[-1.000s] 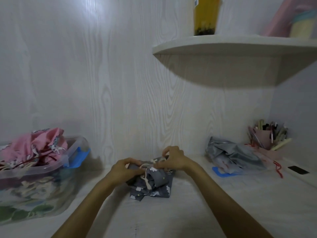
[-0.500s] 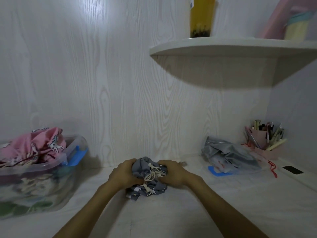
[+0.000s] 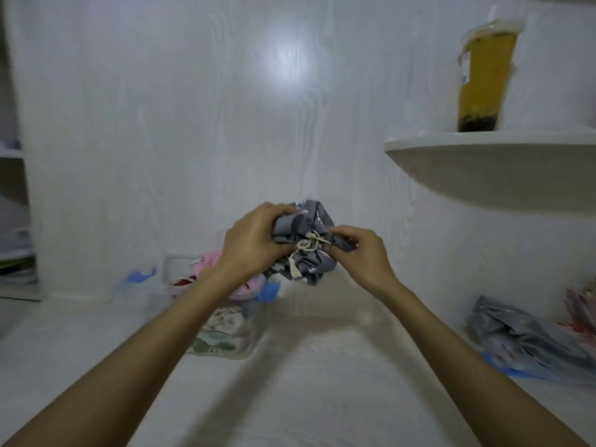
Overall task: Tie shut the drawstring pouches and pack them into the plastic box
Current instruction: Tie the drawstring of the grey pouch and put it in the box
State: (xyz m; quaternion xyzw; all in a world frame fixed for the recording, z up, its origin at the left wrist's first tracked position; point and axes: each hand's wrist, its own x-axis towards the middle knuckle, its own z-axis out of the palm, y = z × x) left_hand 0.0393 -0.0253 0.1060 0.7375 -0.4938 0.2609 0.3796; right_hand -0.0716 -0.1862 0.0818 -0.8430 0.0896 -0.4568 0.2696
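Observation:
Both my hands hold a grey patterned drawstring pouch (image 3: 309,221) up in the air, above the desk. Its cream cord (image 3: 309,246) is knotted at the gathered mouth, with a tasselled end hanging down. My left hand (image 3: 254,240) grips the pouch's left side. My right hand (image 3: 358,250) pinches its right side by the knot. The clear plastic box (image 3: 222,343) with blue latches stands below and behind my left forearm, partly hidden. A pink pouch (image 3: 209,262) lies on top of several others inside it.
A grey plastic bag (image 3: 522,340) lies on the desk at the right. A curved wall shelf (image 3: 483,156) carries a tall yellow drink cup (image 3: 483,75). Shelving with stacked papers (image 3: 16,262) stands at the far left. The white desk (image 3: 322,382) stretches toward me.
Both hands lifted the grey pouch off the desk and carried it left, up over the plastic box. The view swung left with them.

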